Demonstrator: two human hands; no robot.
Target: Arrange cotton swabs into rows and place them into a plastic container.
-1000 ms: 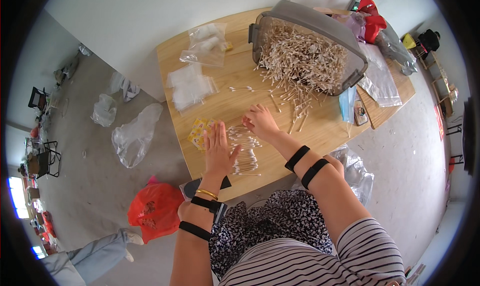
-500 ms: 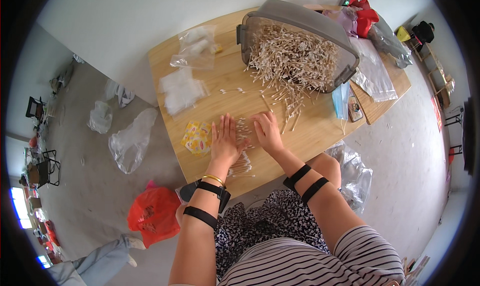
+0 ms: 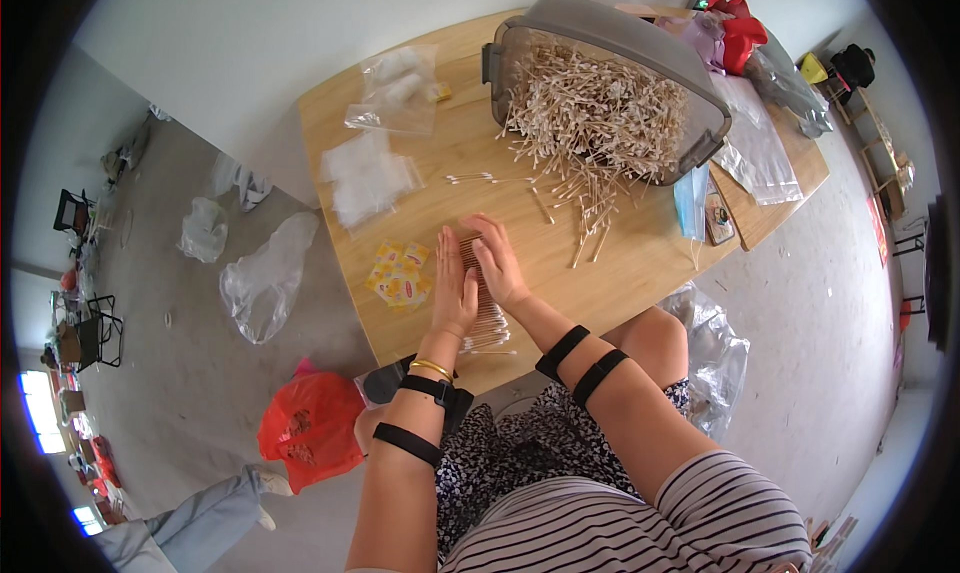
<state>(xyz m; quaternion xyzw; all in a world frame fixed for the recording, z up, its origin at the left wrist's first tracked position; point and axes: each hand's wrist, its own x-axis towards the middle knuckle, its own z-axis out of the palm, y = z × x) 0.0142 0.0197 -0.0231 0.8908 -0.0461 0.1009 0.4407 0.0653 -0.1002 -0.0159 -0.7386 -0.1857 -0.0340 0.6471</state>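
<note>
A row of cotton swabs lies side by side on the wooden table, running between my two hands. Along its left side rests my left hand, fingers straight and together, the thumb toward the swabs. My right hand leans on the row's right side, fingers stretched out and slightly bent over the far swabs, which it partly hides. Left of my left hand are small yellow-and-white packets. Beyond my hands, a grey plastic bin lies tipped on its side, a heap of cotton swabs spilling out.
Clear plastic bags lie at the table's left. A blue face mask and a phone sit by the right edge. A red bag is on the floor at left, near another person's leg.
My right hand has moved left against the swabs, closing the gap to my left hand. My left hand has turned from lying flat to more on its edge. The swabs look more tightly lined up.
</note>
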